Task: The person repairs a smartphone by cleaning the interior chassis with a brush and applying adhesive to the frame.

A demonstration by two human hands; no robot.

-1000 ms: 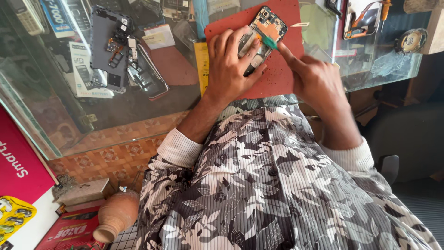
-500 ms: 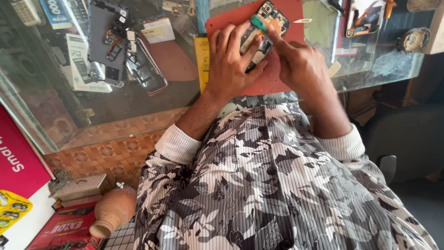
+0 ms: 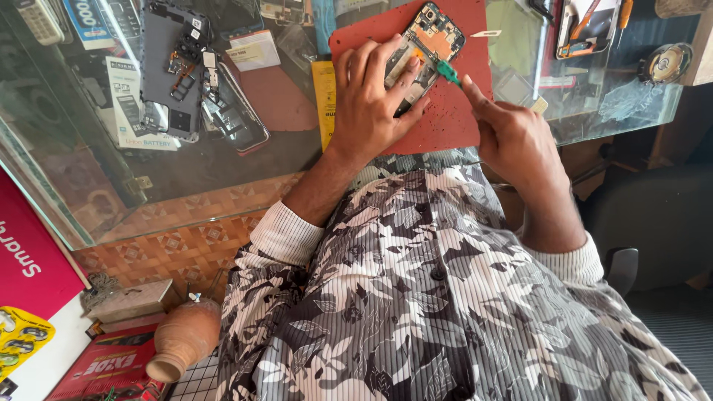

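An opened smartphone (image 3: 431,37) with its back cover off lies on a red work mat (image 3: 453,119) on the glass counter. My left hand (image 3: 371,104) lies over the phone's lower half and holds it down, fingers spread across it. My right hand (image 3: 512,134) is just right of the phone and pinches a small green-handled tool (image 3: 448,72), whose tip touches the phone's edge. The index finger stretches along the tool.
A dismantled dark phone frame (image 3: 174,67) and a second phone (image 3: 238,119) lie at the left on the glass counter (image 3: 223,171). More tools (image 3: 587,30) sit at the back right. A clay pot (image 3: 182,338) and boxes stand below left. A dark chair (image 3: 653,223) is at the right.
My right hand drew close against the phone half a second ago and has since pulled back slightly to the right, with the green tool at the phone's edge. My left hand stayed on the phone.
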